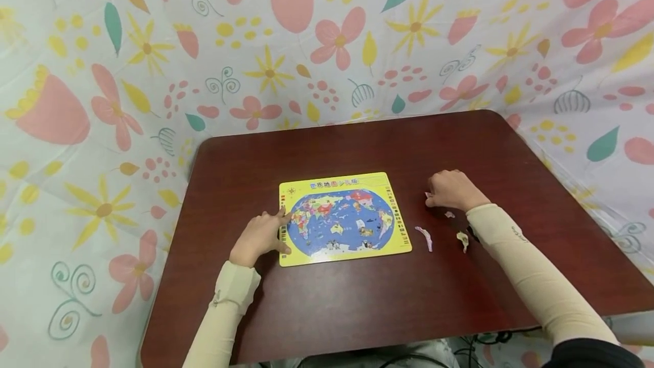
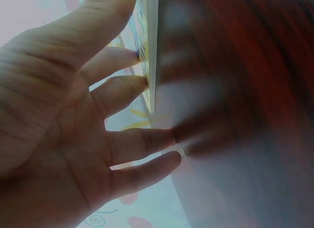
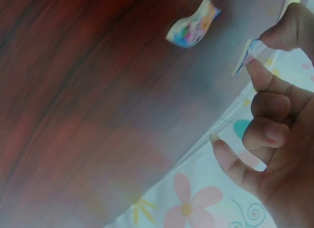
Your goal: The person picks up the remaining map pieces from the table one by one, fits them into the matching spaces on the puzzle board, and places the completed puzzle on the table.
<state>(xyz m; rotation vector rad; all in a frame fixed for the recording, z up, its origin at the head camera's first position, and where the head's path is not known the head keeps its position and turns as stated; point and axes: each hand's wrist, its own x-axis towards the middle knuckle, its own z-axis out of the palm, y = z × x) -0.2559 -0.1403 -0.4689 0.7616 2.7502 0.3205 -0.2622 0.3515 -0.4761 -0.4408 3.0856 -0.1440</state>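
Observation:
A yellow-bordered world map puzzle board (image 1: 401, 243) lies flat on the table, its oval map filled with coloured countries and animals. My left hand (image 1: 259, 237) rests at its left edge, fingers spread and fairly straight, fingertips on the border. Seen from the left wrist, the board (image 2: 152, 56) shows edge-on beside the thumb and two fingers. To the right of the board, my right hand (image 1: 455, 191) pinches a small puzzle piece (image 3: 245, 56) between thumb and index finger, close over the table. The other fingers curl, except the little finger, which sticks out.
Several loose puzzle pieces lie right of the board: a long pale one (image 1: 425, 238), a yellowish one (image 1: 462, 240) and a tiny one (image 1: 449, 214) near the right wrist. The dark wooden table (image 1: 332, 300) meets a flowered cloth (image 1: 306, 44) behind. Cables (image 1: 475, 345) hang below the front edge.

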